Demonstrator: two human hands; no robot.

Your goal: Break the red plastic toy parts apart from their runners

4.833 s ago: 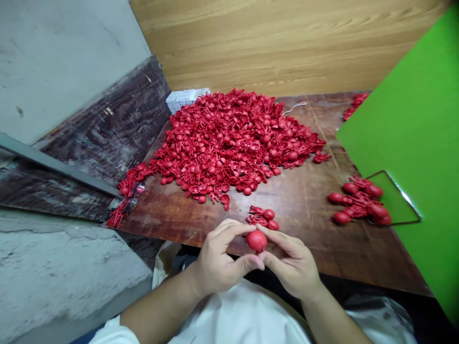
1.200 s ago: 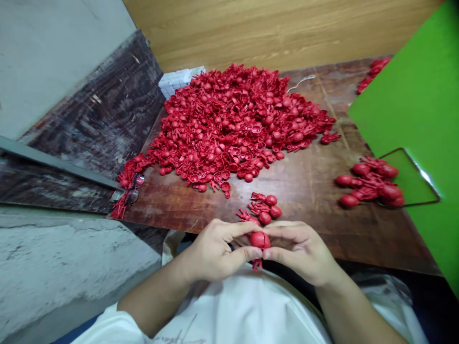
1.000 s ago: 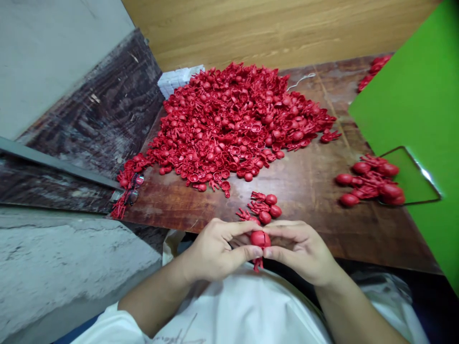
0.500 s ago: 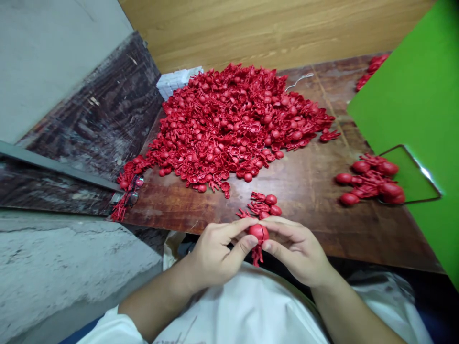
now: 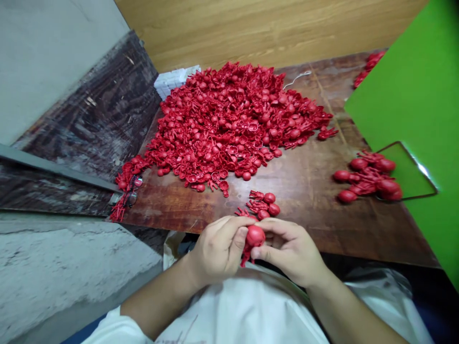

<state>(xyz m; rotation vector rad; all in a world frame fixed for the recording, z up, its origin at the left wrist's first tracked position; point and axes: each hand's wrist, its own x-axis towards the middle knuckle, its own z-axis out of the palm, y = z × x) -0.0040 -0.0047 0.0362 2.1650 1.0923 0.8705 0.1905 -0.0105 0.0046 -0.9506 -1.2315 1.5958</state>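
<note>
Between my two hands, at the table's near edge, is a red plastic figure (image 5: 256,235) with a round head and a thin body hanging below it. My left hand (image 5: 223,246) is closed on its left side, thumb against the head. On the right side, my right hand (image 5: 289,246) pinches it with thumb and fingers. Part of the figure is hidden by the fingers. Just beyond my fingertips lie several more red figures (image 5: 268,198) in a small row on the table.
A big heap of red figure parts (image 5: 229,124) covers the back of the brown table (image 5: 304,191). Several red figures (image 5: 369,174) lie at right, beside a metal wire handle (image 5: 419,167) on a green panel (image 5: 412,105). White blocks (image 5: 172,81) stand at the back left. Glasses (image 5: 133,191) lie at left.
The figure has turned in my hands and shifted slightly left. A dark seam showed across its head before; now the head shows a smooth round side. The view has shifted slightly.
</note>
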